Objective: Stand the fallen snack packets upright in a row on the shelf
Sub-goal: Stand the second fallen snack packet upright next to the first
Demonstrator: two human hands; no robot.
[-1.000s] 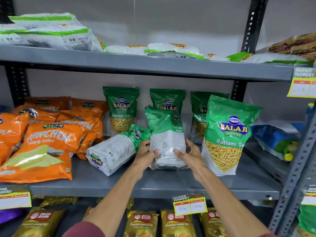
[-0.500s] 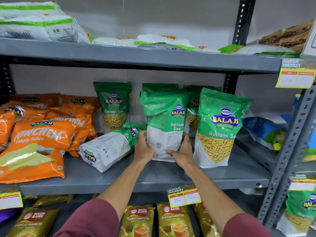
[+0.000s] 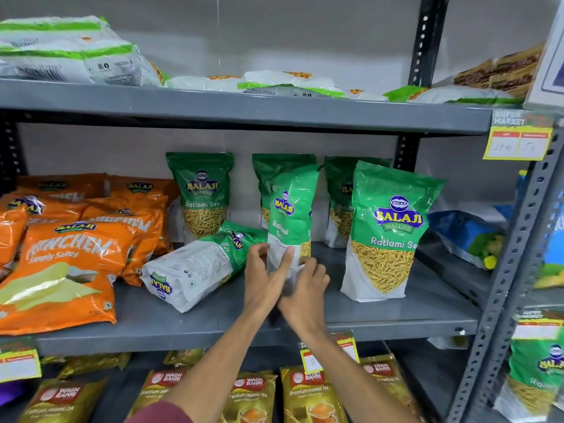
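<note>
both hands, left hand and right hand, gripped the green sev packet low at its base; it looked light, soft, crinkly, likely slippery.

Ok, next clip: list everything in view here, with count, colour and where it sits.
Held packet: one, green, upright, middle shelf, turned edge-on.
Fallen packet: one visible, green and white, lying on the middle shelf left of the hands; green behind it may be another.
Standing Ratlami Sev packets: four, green; three at the back, one front right.
Orange packets: several, piled at the shelf's left.
White and green bags: several, lying on the top shelf.
Tea packets: several, gold, bottom shelf.
Blue bag: one, neighbouring rack, right.
Price tags: yellow, on shelf edges.
Shelf: grey metal.
Left hand, right hand: both gripping the held packet's base.
</note>
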